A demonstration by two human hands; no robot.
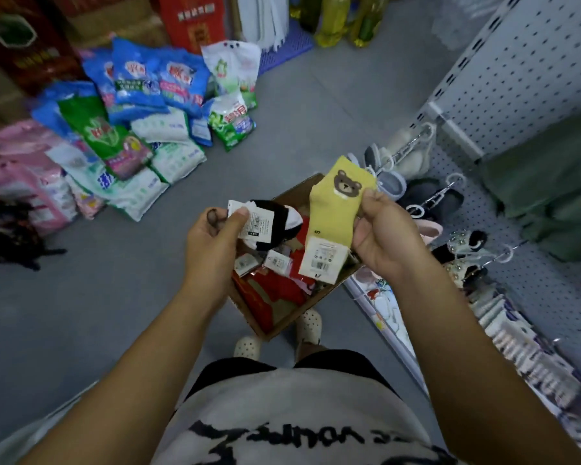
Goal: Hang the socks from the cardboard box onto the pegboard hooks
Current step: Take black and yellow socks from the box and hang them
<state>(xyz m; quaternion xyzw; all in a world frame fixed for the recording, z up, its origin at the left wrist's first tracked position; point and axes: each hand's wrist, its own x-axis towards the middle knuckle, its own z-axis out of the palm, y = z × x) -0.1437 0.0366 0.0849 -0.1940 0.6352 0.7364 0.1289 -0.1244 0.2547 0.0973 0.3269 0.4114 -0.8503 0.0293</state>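
**Grey shop floor, a sock in each hand**

Grey floor [81,297] runs under the whole scene. Far to the left of the left hand and beyond it, a heap of blue, green, white and pink bags [138,122] lies piled on the floor.

The left hand [212,229] is curled closed. Its thumb presses a white paper tag [252,219] against the bent fingers, and so it pinches a pair of black-and-white socks [279,219], which stick out to that hand's right.

Below and between the two hands the cardboard box [284,318] stands open on the floor, with more socks in red wrapping and loose white tags inside it. Just past the box's near corner, toward the person, are two white perforated clogs [311,325].

The right hand [383,236] is also closed in a pinch. Thumb and fingertips hold the right edge of a yellow sock [332,209] just under its brown bear face. The sock hangs to that hand's left, over the box, and a pale card label [321,258] wraps its lower end. The two socks are near each other but apart.

To the right of the right hand stands the white pegboard [517,78]. Metal hooks [413,142] jut from it toward the hand, and grey, white and dark slippers [413,196] hang on them.
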